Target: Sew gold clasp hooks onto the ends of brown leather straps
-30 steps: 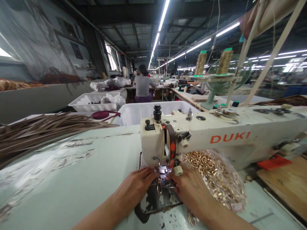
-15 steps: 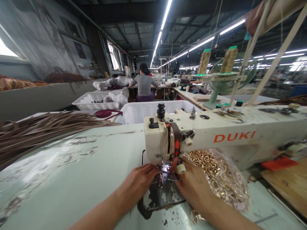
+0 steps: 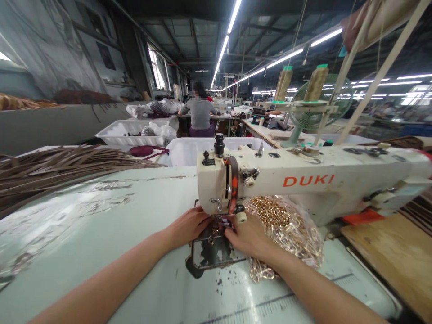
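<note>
My left hand (image 3: 189, 228) rests at the left of the needle area of a white sewing machine (image 3: 211, 186), fingers pressed together. On the other side is my right hand (image 3: 248, 233), its thumb and fingers curled in close beside the presser foot. Whatever the fingertips hold is hidden under the machine head. A small gold snap hook (image 3: 213, 236) lies between both hands, just in front of the needle, over the worn metal plate (image 3: 218, 254). Next to my right hand sits a clear plastic bag of gold snap hooks (image 3: 290, 227), with a few loose hooks (image 3: 261, 271) near my wrist.
Brown strips (image 3: 67, 168) are piled at the left on the pale green table (image 3: 135, 211). Behind the machine stands a white bin (image 3: 184, 150). A wooden board (image 3: 388, 261) and a red item (image 3: 362, 217) lie at the right. A person (image 3: 200, 114) sits farther back.
The view has shifted, so machine and hands appear higher and further left. Both hands stay at the needle, the right thumb now showing apart in front. The snap hook remains between them.
</note>
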Action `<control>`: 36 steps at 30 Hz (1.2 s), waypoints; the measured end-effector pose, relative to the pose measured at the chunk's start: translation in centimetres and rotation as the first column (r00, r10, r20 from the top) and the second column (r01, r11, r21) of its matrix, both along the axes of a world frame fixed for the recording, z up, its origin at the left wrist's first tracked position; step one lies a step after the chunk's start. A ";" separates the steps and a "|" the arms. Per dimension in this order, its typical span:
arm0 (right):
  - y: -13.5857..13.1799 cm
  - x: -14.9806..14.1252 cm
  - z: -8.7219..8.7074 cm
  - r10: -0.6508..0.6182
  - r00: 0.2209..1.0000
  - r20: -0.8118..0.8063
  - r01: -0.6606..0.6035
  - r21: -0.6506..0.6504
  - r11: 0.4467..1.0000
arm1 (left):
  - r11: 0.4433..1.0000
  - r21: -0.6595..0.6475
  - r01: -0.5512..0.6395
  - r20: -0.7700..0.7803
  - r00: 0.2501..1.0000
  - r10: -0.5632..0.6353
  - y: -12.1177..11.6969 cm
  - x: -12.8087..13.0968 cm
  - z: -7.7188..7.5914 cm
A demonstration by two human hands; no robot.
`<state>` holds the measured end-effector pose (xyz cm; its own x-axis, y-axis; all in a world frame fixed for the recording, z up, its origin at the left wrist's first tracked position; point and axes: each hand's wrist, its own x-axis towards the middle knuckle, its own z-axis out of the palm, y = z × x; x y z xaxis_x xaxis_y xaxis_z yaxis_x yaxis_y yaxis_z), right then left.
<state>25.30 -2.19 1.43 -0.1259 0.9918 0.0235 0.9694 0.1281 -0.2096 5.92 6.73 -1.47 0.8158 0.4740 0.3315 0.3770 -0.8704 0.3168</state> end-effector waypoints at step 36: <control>-2.0 -2.2 -1.7 0.123 0.988 0.099 -0.135 0.129 0.982 | 0.939 0.342 -0.036 -0.207 0.972 0.112 -2.3 0.5 1.0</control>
<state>23.12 -4.15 -0.25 -0.2602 0.9555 0.1392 0.9569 0.2744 -0.0948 6.42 4.40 -0.43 0.8531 0.4290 0.2971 0.4711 -0.8780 -0.0850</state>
